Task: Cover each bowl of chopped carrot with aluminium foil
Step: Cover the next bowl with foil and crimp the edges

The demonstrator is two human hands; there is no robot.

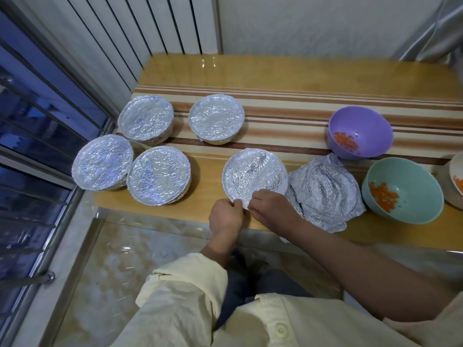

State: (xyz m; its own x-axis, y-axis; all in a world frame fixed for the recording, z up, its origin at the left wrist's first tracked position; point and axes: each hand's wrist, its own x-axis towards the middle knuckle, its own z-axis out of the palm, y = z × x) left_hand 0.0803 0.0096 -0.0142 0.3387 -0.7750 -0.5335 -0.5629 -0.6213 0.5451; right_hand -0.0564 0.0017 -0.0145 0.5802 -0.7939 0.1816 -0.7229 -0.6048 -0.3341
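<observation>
Counting the foil tops, how far along is this?

– Four covered bowls (158, 175) sit in a cluster left of the bowl in hand (255, 175), each wrapped tight over its rim. The bowl in hand makes a fifth: foil lies across its whole mouth, and only the near edge is not yet tucked.

And the grips?

– Both are at that near edge. The left grip (226, 216) is curled on a fold of foil, and the right grip (269, 209) pinches the same flap just beside it, the two nearly touching.

What is left?

– Three at least, I judge. Right of the bowl in hand, past a heap of loose crumpled foil (325, 194), stands a teal bowl (411, 211). A purple bowl (360, 121) is farther back on that same side. Both are open, with chopped carrot (383, 196) in the bottom. A third open bowl (454, 171), further right, is cut off by the frame edge, and carrot shows in it too. Whether more lie beyond, I cannot tell.

Enough foil?

– The heap looks like several sheets, but I cannot count them.

And the place?

– A glossy wooden worktop (275, 71), with brown and cream stripes running behind the bowl in hand. Far to its left is a barred window (37, 126), dark blue outside. Behind it is a white ribbed wall panel (150, 26), and below its near side a marbled tile floor (120, 259).
</observation>
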